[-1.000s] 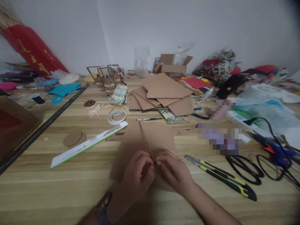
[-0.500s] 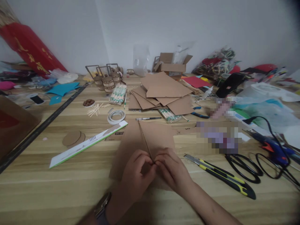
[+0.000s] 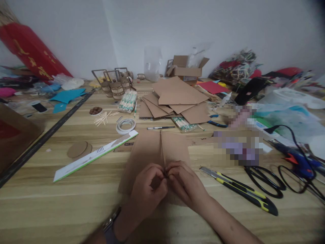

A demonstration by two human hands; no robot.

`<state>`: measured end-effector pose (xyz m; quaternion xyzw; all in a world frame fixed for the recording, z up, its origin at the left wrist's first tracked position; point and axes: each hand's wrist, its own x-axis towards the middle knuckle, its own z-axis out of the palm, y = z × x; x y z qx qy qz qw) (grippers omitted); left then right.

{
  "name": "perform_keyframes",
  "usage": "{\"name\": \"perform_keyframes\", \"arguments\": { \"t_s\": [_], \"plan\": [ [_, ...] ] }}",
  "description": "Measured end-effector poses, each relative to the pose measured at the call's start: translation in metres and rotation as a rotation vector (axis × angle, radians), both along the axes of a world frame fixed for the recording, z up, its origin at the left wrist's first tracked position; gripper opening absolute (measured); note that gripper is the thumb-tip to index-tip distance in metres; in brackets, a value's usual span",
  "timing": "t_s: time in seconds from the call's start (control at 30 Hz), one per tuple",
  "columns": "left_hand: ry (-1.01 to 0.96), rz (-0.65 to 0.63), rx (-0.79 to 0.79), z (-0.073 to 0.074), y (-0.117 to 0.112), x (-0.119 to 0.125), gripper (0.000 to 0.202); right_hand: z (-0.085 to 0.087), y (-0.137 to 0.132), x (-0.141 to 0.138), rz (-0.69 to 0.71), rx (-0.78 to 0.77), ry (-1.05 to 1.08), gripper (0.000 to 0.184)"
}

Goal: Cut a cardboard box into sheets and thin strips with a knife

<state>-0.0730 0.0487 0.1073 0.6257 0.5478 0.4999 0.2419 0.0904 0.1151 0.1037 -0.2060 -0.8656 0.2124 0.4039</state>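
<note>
A thin brown strip (image 3: 162, 148), perhaps cord or cardboard, stretches away from my fingers over a flat piece of cardboard (image 3: 144, 149). Its near end is between my fingertips and mostly hidden. My left hand (image 3: 149, 184), with a watch (image 3: 111, 218) on the wrist, pinches the strip with thumb and forefinger. Close against it, my right hand (image 3: 185, 181) is closed in a pinch on the same strip. Both hands are over the lower part of the cardboard. Beyond its far edge lies a pen (image 3: 161, 128).
Right of the cardboard lies a yellow-black utility knife (image 3: 241, 191), blade exposed, near a black cable (image 3: 264, 181) and a blue glue gun (image 3: 299, 161). Leftward are a white-green strip (image 3: 96, 156), cardboard discs (image 3: 77, 149) and a tape roll (image 3: 126, 125). Cardboard sheets (image 3: 180, 91) are piled behind.
The far end of the brown strip has swung right, so it now runs nearly straight away from me. Both hands stay pinched together and have shifted only slightly.
</note>
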Motion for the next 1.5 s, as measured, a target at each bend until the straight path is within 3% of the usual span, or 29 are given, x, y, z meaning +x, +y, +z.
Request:
{"name": "perform_keyframes", "arguments": {
  "t_s": [0.23,0.37,0.47,0.63,0.83,1.13,1.5],
  "plan": [
    [-0.097,-0.022,-0.05,0.0,0.001,0.0,0.009,0.001,0.003,0.001,0.005,-0.078,0.03,0.014],
    [-0.084,-0.049,-0.126,-0.003,0.002,0.0,0.007,0.001,0.005,0.002,0.003,0.006,0.004,0.013],
    [-0.047,-0.061,-0.147,-0.004,0.003,0.0,0.017,0.001,0.005,0.004,0.006,0.077,-0.019,0.013],
    [-0.027,-0.096,-0.102,-0.005,0.005,-0.001,0.013,0.002,0.006,0.004,-0.006,0.089,-0.037,0.015],
    [-0.047,-0.105,-0.158,-0.01,0.009,-0.003,0.012,0.004,0.006,0.003,-0.02,0.156,-0.05,0.014],
    [-0.107,-0.059,-0.127,-0.01,0.009,-0.001,0.017,0.0,0.007,0.0,0.023,0.03,0.037,0.012],
    [-0.104,-0.04,-0.089,-0.012,0.005,0.003,0.016,0.001,0.003,-0.001,0.01,0.05,0.07,0.015]
  ]
}}
